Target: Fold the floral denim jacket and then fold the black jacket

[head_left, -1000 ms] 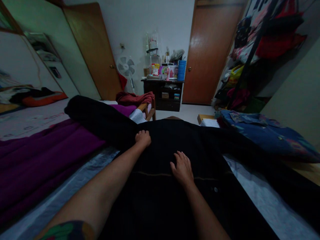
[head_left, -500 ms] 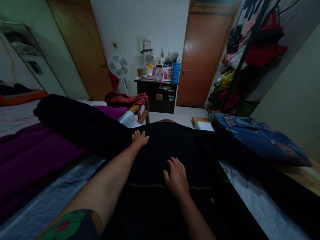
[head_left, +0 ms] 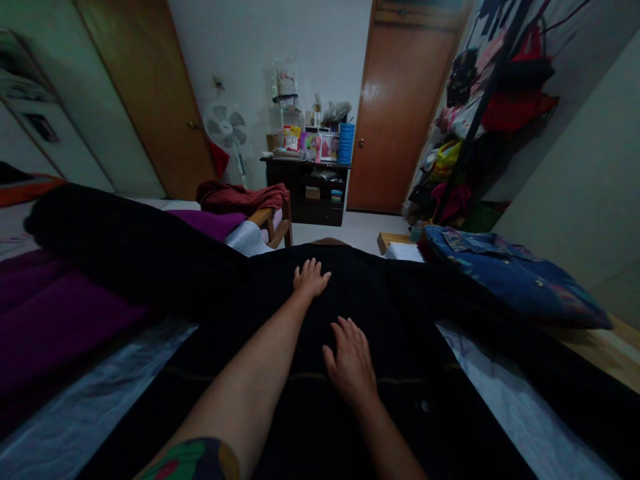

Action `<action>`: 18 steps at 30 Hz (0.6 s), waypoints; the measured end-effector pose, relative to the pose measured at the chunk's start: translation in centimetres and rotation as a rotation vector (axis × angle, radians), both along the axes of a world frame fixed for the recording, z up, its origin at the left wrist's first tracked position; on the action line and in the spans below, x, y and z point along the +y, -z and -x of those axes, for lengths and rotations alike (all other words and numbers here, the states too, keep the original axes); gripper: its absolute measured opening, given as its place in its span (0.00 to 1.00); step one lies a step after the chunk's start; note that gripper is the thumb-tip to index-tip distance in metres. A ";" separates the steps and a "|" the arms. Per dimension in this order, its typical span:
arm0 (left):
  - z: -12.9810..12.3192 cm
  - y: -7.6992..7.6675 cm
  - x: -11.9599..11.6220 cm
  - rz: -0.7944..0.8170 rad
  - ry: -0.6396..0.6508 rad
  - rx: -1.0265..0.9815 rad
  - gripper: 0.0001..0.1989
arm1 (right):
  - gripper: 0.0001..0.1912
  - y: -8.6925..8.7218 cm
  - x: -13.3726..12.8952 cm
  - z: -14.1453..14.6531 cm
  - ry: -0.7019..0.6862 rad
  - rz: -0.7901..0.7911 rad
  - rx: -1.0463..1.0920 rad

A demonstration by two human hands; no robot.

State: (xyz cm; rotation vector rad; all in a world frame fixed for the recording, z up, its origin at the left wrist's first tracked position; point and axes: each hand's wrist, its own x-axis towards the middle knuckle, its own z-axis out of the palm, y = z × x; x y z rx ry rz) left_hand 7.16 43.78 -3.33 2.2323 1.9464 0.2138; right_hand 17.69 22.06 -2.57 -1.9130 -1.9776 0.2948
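A black jacket (head_left: 400, 320) lies spread out before me with its sleeves stretched to both sides and its collar at the far end. My left hand (head_left: 311, 279) rests flat on its upper middle, fingers spread. Lower and a little to the right, my right hand (head_left: 351, 360) lies on the cloth with its fingers stretched out, just over a thin brown seam line. Neither hand holds anything. A small round button (head_left: 425, 405) shows near the lower right of the jacket. Its left sleeve (head_left: 125, 247) lies partly over a purple cloth (head_left: 60, 293).
A pale blue sheet (head_left: 95, 387) shows under the jacket. At right lies a folded blue denim garment (head_left: 520, 273). Beyond are a wooden frame with a dark red cloth (head_left: 245, 198), a fan (head_left: 226, 127), a dark cabinet (head_left: 305, 193) and a door (head_left: 387, 120). Bags hang at right.
My left hand has slid right across the jacket, from near the left shoulder to its upper middle. My right hand has stayed in nearly the same place. The view has shifted slightly.
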 end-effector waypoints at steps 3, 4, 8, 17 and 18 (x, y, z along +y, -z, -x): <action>0.0 0.2 -0.5 -0.070 -0.026 -0.020 0.34 | 0.26 -0.1 0.0 0.0 0.001 0.009 0.000; 0.0 0.2 -0.6 -0.081 -0.034 -0.026 0.34 | 0.26 -0.2 0.0 0.0 0.000 0.012 0.001; 0.4 -0.4 -1.0 -0.016 -0.028 -0.031 0.36 | 0.27 -0.2 0.0 0.0 0.001 0.030 0.011; 2.7 0.5 -4.3 -0.019 -0.075 0.008 0.35 | 0.30 0.0 0.2 0.0 -0.002 0.047 -0.059; 3.0 0.6 -4.6 -0.032 -0.071 0.015 0.35 | 0.30 0.0 0.2 0.0 -0.004 0.048 -0.066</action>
